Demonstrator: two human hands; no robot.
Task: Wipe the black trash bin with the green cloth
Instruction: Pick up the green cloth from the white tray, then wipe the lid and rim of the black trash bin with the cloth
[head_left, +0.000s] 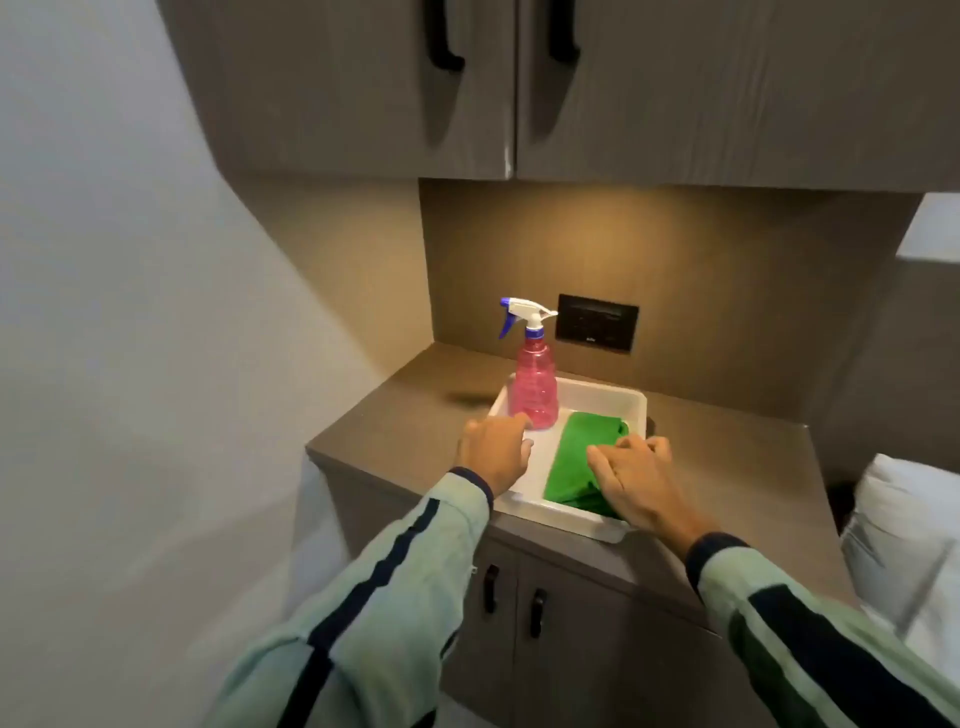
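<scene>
Two pale green sleeves (395, 587) with dark stripes reach forward from the bottom of the view toward a white tray (566, 519), which sits on a brown counter (727, 467). Below the tray's near rim, the counter's cabinet doors (571, 623) carry short black handles.

The right hand (636, 480) lies over the near right part of the tray, fingers loosely curled and spread, resting on the green cloth (576, 457); it is not clearly closed on the fabric, and whether the fingertips pinch any of it cannot be told. The cloth lies folded in the tray's right half, its near corner hidden under that hand.

The left hand (493, 452) hovers at the tray's left rim, open with fingers bent downward, its fingertips just beside the base of a pink spray bottle (535, 389); contact with the bottle cannot be told.

The bottle stands upright in the tray's far left corner, topped by a white and blue trigger head. Beyond the tray, a black wall panel (597, 322) sits on the lit back wall, and above it hang grey upper cabinets (363, 104) with long black handles. To the tray's right, a white pillow (904, 519) shows at the frame edge. The black trash bin is not in view.
</scene>
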